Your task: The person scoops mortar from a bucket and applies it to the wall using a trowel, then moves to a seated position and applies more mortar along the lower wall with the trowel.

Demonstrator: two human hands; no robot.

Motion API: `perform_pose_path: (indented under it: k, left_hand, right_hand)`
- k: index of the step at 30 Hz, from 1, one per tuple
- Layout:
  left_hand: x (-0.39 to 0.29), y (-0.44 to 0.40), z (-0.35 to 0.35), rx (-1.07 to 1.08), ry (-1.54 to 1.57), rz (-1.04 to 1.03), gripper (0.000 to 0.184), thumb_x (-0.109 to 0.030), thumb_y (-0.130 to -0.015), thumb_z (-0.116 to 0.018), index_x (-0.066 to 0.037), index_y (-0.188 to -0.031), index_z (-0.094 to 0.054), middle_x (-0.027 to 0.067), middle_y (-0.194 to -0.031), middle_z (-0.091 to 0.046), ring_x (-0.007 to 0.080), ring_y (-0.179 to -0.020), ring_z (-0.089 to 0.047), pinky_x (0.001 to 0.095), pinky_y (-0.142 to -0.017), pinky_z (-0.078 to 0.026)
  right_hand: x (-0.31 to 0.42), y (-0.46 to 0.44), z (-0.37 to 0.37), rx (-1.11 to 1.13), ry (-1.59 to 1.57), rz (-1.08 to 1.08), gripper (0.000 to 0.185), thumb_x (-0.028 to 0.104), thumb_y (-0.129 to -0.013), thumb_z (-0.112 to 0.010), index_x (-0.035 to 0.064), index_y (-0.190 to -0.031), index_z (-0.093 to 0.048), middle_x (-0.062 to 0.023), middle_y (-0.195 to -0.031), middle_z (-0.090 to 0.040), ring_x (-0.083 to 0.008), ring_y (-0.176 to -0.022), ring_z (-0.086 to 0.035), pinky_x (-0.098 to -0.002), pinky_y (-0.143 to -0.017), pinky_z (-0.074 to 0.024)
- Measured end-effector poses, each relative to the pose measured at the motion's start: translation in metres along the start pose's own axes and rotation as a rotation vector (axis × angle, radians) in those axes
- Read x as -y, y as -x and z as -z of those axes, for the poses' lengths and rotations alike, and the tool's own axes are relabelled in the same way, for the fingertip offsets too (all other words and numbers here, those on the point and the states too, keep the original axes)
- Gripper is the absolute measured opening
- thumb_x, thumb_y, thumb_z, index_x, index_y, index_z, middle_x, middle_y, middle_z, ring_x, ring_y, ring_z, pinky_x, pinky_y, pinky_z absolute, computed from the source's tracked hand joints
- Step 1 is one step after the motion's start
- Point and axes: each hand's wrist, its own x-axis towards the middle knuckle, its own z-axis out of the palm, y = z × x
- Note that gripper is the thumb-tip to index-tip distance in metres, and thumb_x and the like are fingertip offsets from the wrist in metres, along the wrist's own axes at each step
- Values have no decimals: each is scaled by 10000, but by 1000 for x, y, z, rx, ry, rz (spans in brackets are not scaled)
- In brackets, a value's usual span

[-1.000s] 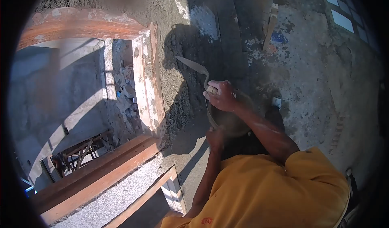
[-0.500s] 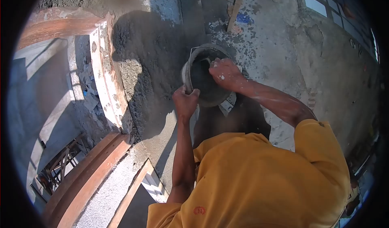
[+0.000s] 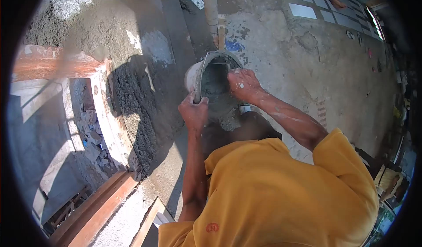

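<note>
My left hand [image 3: 194, 113] grips the near left rim of a round bucket [image 3: 191, 76], which is tilted with its mouth facing me. Grey wet mortar [image 3: 215, 79] lies inside. My right hand [image 3: 244, 84] is closed at the bucket's right side, round the trowel's handle; the handle is hidden by the fingers. Part of the trowel [image 3: 223, 65] shows inside the bucket, its blade mostly out of sight. To the left of the bucket is a wall with rough, fresh mortar [image 3: 132, 93] on it.
A reddish wooden frame [image 3: 57, 63] surrounds an opening at the left, with rubble [image 3: 93, 139] beyond it. A pipe [image 3: 210, 9] and wooden strip stand past the bucket. Another person's hand [image 3: 337, 3] shows at the upper right, near pale tiles [image 3: 302, 11].
The trowel has gone from beside the mortared wall into the bucket with my right hand. The bucket now tilts towards me, and the view has shifted, bringing another person's hand into sight.
</note>
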Motion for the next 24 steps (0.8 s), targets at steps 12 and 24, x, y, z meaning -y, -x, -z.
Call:
perform_pose_path:
  k: [12,24]
  left_hand:
    - [-43,-1,-34,109,-76,-223,480,-2,-792,-692,177,-1238,-695,274,-1107,-777,330,-979,-744,448,-937,-557]
    - [-68,4,-40,486,-171,-521,402,44,-765,-702,192,-1139,-693,244,-966,-740,342,-832,-672,473,-838,-527]
  right_hand:
    - [-15,97,48,200,-457,-380,208,192,-861,-713,25,-961,-785,-160,-928,-799,-319,-909,-796,-470,-735,-632]
    - [-11,103,-35,-438,-93,-350,242,176,-795,-772,87,-1018,-802,-151,-1153,-794,-314,-1179,-736,-449,-1072,-528]
